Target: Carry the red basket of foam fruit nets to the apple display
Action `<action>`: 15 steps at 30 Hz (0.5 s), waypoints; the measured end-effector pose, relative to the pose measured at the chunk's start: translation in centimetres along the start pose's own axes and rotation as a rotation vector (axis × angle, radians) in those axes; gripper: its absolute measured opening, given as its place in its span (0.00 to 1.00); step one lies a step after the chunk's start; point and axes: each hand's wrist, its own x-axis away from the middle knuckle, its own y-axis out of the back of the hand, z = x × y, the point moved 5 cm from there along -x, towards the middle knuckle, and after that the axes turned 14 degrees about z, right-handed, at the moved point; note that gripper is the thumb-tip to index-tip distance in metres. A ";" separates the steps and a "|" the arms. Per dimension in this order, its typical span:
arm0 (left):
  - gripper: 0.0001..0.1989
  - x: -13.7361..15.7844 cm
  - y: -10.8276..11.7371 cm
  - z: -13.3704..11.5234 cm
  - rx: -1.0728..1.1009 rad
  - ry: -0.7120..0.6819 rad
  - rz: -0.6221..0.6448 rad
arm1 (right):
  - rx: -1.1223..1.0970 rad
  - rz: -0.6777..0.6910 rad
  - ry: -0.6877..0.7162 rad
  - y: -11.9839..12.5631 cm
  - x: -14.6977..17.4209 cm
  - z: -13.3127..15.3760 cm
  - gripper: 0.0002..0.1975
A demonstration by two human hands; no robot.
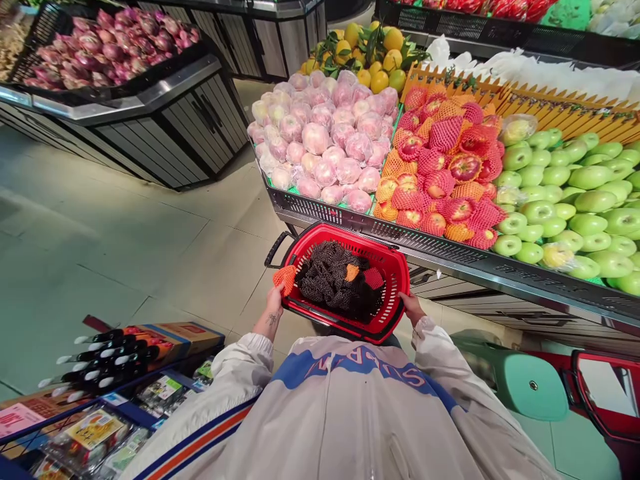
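Red basket [395,280] being held at waist height, in front of the body, by both rims. Long axis running from one grip to the other, tilted a little. Left hand [273,308] closing on the left rim, just under an orange foam net [286,277] hanging over that edge; fingers curled, pressing the rim. Right hand [411,308] gripping the right rim, fingers wrapped under and mostly hidden, so only the closed hold showing. Lying between the two grips, inside the basket: a heap of black foam nets [334,280], with small orange and red pieces on top. Black handle [278,245] folding out beyond the left grip. Standing just ahead of both grips: the fruit stand [450,257], touching or almost touching the far rim, cannot tell which. On it, beyond the right grip, netted red apples [440,170]; further right, green apples [575,200]; beyond the left grip, wrapped pink apples [325,133].
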 end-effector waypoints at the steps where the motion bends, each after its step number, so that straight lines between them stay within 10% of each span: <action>1: 0.12 0.0 -0.1 0.1 0.046 0.011 -0.008 | -0.002 0.001 -0.007 0.1 -0.2 0.0 0.02; 15: 0.13 -1.7 0.2 -0.2 0.199 0.064 0.133 | 0.072 -0.093 -0.045 -0.3 -1.4 -0.4 0.05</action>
